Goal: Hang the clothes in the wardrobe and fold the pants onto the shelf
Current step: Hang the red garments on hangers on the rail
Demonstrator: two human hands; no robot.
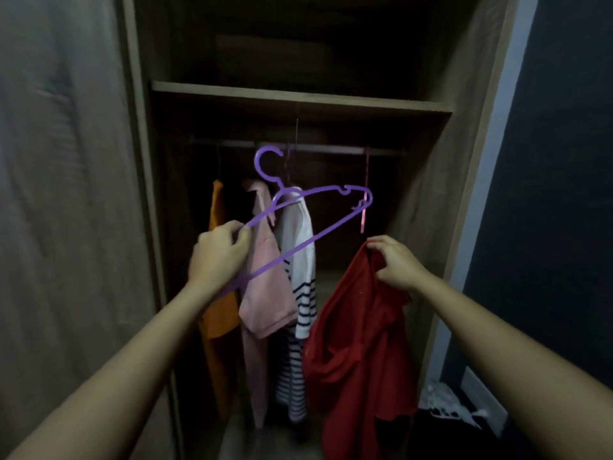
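My left hand [220, 252] grips a bare purple plastic hanger [318, 212] by its left shoulder, tilted, hook up in front of the wardrobe rail [331, 149]. My right hand [396, 262] pinches the top edge of a red garment [358, 353] that hangs loose below it, to the right of the hanger. On the rail hang an orange garment [217, 313], a pink shirt [265, 293] and a white shirt with dark stripes [300, 293]. A pink hanger [365, 214] hangs bare at the rail's right.
A wooden shelf [298, 96] runs above the rail, with a dark compartment over it. The wardrobe door [66, 194] stands at the left, a dark wall at the right. White and dark items [447, 406] lie on the floor at lower right.
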